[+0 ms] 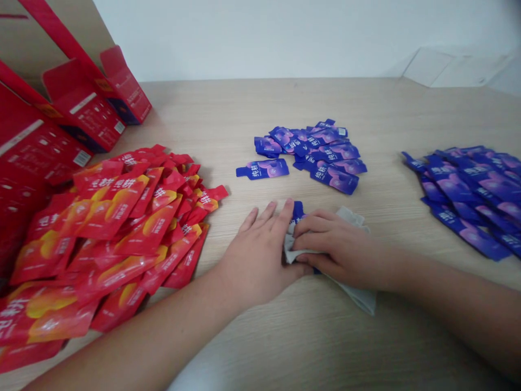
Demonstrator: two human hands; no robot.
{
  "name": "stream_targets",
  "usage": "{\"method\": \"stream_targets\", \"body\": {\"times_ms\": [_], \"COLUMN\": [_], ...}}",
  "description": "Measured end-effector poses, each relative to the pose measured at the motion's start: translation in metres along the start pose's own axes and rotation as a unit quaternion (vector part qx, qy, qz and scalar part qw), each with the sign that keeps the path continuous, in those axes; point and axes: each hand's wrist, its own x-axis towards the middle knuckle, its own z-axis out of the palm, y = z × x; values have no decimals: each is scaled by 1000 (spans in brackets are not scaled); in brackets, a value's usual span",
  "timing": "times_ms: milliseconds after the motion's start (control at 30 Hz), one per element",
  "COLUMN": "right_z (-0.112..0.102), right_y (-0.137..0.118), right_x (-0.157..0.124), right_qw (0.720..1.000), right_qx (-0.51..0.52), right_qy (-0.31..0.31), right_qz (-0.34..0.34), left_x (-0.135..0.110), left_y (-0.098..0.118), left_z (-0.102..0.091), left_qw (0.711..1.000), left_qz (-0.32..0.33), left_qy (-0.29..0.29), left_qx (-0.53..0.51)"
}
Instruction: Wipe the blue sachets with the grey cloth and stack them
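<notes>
On the wooden table, my left hand lies flat with its fingers stretched out, beside a purple sachet. Most of that sachet is hidden under my hands and a pale cloth. My right hand has its fingers bent round the pale, folded cloth, pressing it down on the sachet. Just beyond, a single purple sachet lies flat. Behind it is a loose heap of purple sachets.
Red sachets with yellow fruit prints are piled at the left. Red cartons stand behind them. More purple sachets lie stacked at the right. A white object sits at the far right by the wall.
</notes>
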Motion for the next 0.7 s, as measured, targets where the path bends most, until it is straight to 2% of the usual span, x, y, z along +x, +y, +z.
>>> {"method": "stream_targets", "body": {"times_ms": [133,333,433,500,567,700], "right_z": [-2,1,-3,-8,-14,-16], "right_y": [8,44,49,38,21,-2], "right_x": [2,4,1,-3,-8,-9], "right_qw": [999,982,974,976,988,999], "right_qx": [-37,-97,-106,-84,-39,35], "right_qy": [20,116,168,181,140,-21], "right_qz": [9,110,112,84,41,0], "left_x": [0,2,2,1,0,-2], "left_y": [1,1,2,2,1,-1], "left_z": [-2,-2,-3,-4,-4,-5], "left_qw": [1000,1000,999,999,999,999], "left_qz": [-4,-7,-11,-10,-3,12], "left_qy": [-7,-13,-26,-29,-33,-39], "left_qx": [3,17,27,33,32,24]}}
